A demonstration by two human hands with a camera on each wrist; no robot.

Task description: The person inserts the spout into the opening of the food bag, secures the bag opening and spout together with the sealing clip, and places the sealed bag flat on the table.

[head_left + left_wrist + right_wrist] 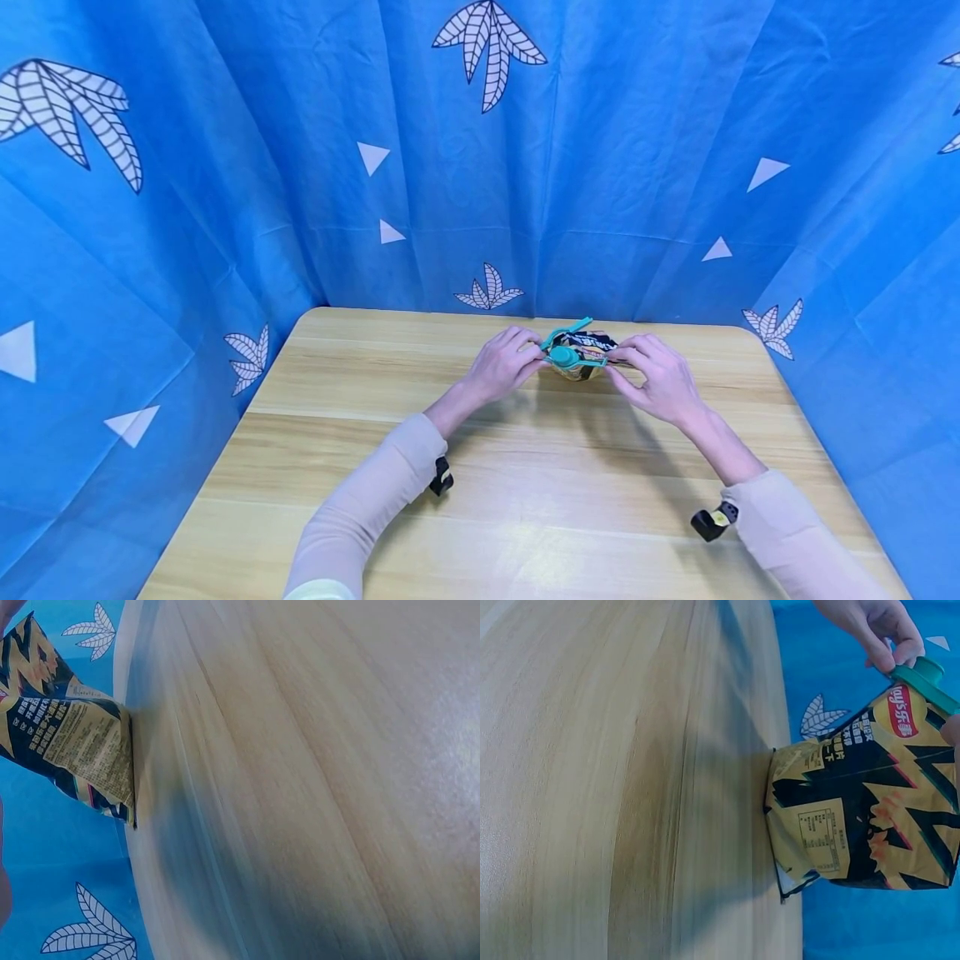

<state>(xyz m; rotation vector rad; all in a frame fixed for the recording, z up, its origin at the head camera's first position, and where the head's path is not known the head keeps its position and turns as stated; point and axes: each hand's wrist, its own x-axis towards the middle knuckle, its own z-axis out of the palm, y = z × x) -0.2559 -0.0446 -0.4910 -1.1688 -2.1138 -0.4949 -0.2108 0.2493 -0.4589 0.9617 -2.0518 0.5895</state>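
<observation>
A black and gold Lay's chip bag (832,802) stands upright near the table's far edge. Along its top lies a green bag clip (564,357) with a round cap; one arm of the clip angles away behind the bag's top. My left hand (504,364) pinches the clip's left end together with the bag's top corner. At the opposite corner, my right hand (654,377) pinches the bag's top edge between thumb and fingers, beside the clip's other end. In the left wrist view the chip bag (75,742) shows its printed back, while the clip is out of sight.
The wooden table (480,500) has rounded far corners. Blue curtains (630,150) with white leaf prints hang close behind it and along both sides. Black wrist cameras (712,521) sit at both sleeves.
</observation>
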